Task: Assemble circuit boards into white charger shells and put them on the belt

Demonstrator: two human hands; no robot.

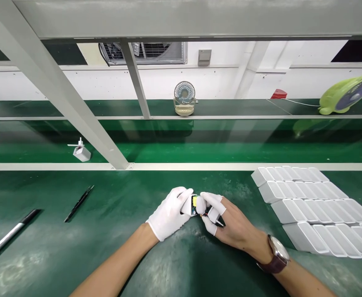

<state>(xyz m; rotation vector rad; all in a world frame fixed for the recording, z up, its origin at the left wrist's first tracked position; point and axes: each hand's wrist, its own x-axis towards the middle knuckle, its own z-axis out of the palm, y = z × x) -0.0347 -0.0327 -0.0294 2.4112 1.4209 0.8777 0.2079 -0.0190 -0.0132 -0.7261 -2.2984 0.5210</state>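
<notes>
White housing [187,206] is between the hands, around mid-length of the visible table [156,264], nearer its far edge. Open end faces right, board with a yellow component [195,201] showing in it. Can't tell if anything rests on the tabletop or is all held up.

Left hand [170,216], white glove: grip closed round the housing from the left. Right hand [235,225], finger cots on thumb and fingers: grip closed on a rounded white part [201,205] right at the open end; a smaller white piece with dark prongs [214,215] sits inside the same hand. Bit of reddish wire seems to show between; too small to trace.

Handling, my take: keep the left grip firm but don't squeeze the walls, keep fingertips off the components, line the parts up straight, leave wire slack and clear of the seam. Likely snags: pinched wire, tilted board.

Further out: white open boxes [317,210] in four rows on the right, starting by the far edge. Left side: slim black tool [79,203], then a marker-like stick [10,237] toward the left edge of view. Past the far edge: white cube with a pin on top [81,153], then a small fan [184,97] and a green fan [344,95] on the ledge.
</notes>
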